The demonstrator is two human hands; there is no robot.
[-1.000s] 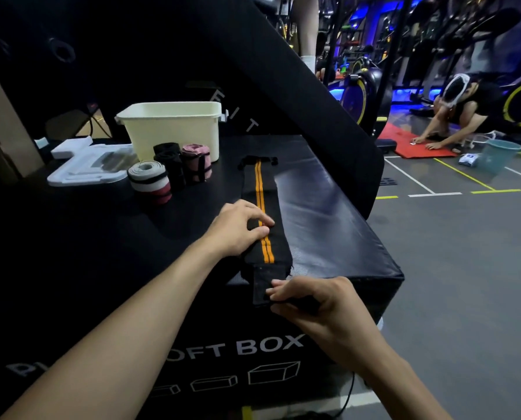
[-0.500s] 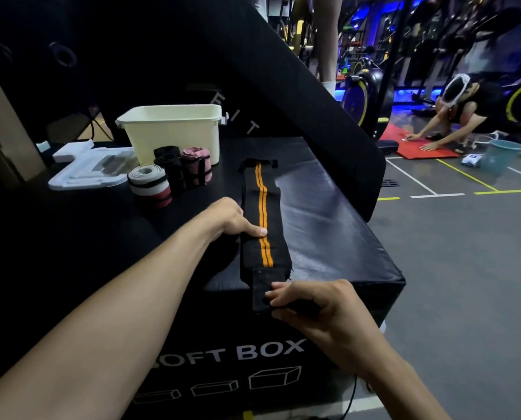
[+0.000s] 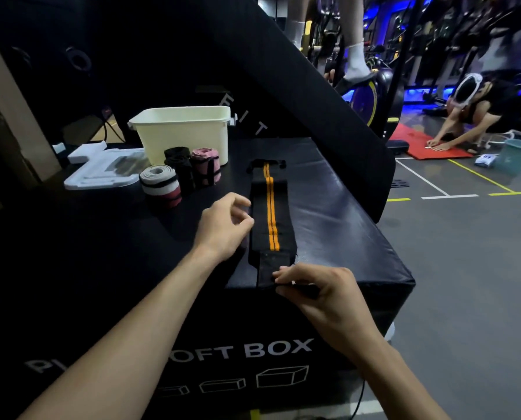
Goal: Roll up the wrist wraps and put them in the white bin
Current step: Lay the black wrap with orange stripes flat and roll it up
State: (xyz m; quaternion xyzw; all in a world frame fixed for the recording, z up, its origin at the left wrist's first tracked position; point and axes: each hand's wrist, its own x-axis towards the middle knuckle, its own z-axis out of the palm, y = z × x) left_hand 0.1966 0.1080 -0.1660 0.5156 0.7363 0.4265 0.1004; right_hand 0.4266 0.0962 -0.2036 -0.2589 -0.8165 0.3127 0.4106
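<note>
A black wrist wrap with two orange stripes point(image 3: 270, 212) lies flat and unrolled along the top of the black soft box point(image 3: 338, 219). My right hand point(image 3: 317, 291) pinches the wrap's near end at the box's front edge. Just left of the wrap hovers my left hand point(image 3: 224, 227), fingers loosely curled and holding nothing. The white bin point(image 3: 183, 131) stands at the back of the box. In front of it stand three rolled wraps: a grey and red one point(image 3: 160, 186), a black one point(image 3: 179, 166) and a pink one point(image 3: 205, 165).
A white tray-like lid point(image 3: 101, 172) lies left of the bin. A slanted black pad point(image 3: 313, 95) rises behind the box. On the gym floor at right a person point(image 3: 468, 116) crouches over a red mat, beside a teal bucket point(image 3: 515, 154).
My left hand has lifted off the wrap and drawn back to its left side, fingers curling. My right hand keeps its pinch on the near end.
</note>
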